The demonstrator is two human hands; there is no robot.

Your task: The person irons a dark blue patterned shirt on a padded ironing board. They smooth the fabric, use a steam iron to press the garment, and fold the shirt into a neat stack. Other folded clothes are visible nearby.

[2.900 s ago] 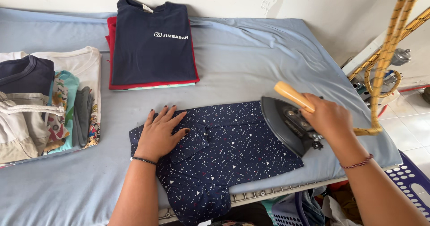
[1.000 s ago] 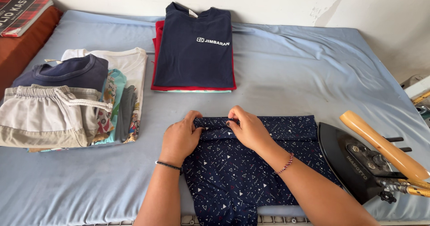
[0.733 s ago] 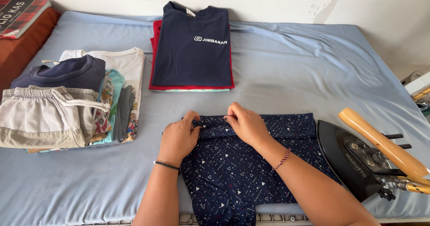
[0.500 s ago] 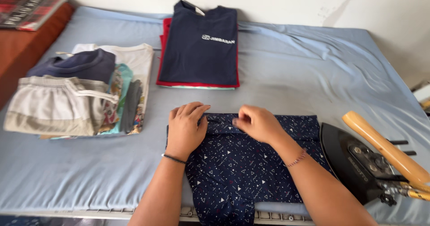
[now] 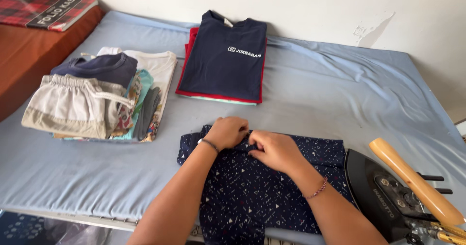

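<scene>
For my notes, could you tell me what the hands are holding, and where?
Both the left hand and right hand grip the patterned navy garment at its top edge.

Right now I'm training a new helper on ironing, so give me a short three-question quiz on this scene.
1. True or false: the right hand grips the iron.
2. Which lies on top of the far pile? A) navy T-shirt B) beige shorts C) a towel
3. What garment do the left hand and right hand both press?

Key:
1. False; the iron rests alone on the blue sheet, right of the hands.
2. A
3. The dark patterned garment, at its upper edge.
</scene>
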